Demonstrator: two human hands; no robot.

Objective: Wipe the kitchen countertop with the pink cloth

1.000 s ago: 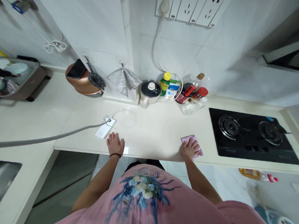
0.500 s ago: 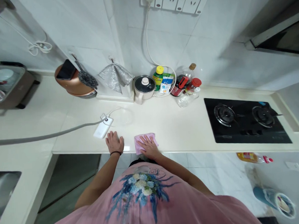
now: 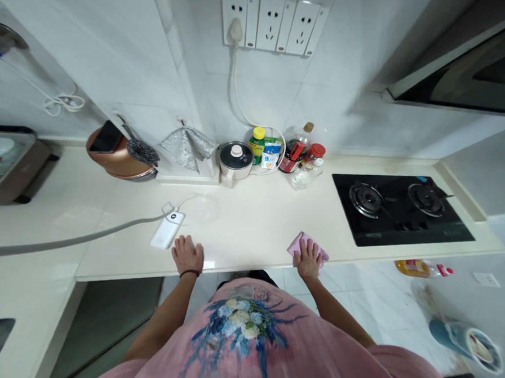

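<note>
A folded pink cloth (image 3: 296,244) lies on the cream countertop (image 3: 246,229) near its front edge. My right hand (image 3: 309,259) is over the cloth, holding it down against the surface, and some cloth shows on both sides of the fingers. My left hand (image 3: 188,255) rests on the counter's front edge, fingers apart, with nothing in it. Just beyond it lies a white power bank (image 3: 168,230) with a grey cable (image 3: 89,236) running from it to the left.
Along the wall stand a lidded electric pot (image 3: 236,161), a yellow-capped bottle (image 3: 257,146), a white-and-blue packet (image 3: 271,154) and several bottles (image 3: 306,177). A black gas stove (image 3: 400,209) is set in the counter at right. A copper-coloured pan (image 3: 119,162) leans at left.
My right hand has slid the pink cloth to the right along the counter edge, and the cloth has turned. My left hand stays beside the power bank. The view has shifted slightly.
</note>
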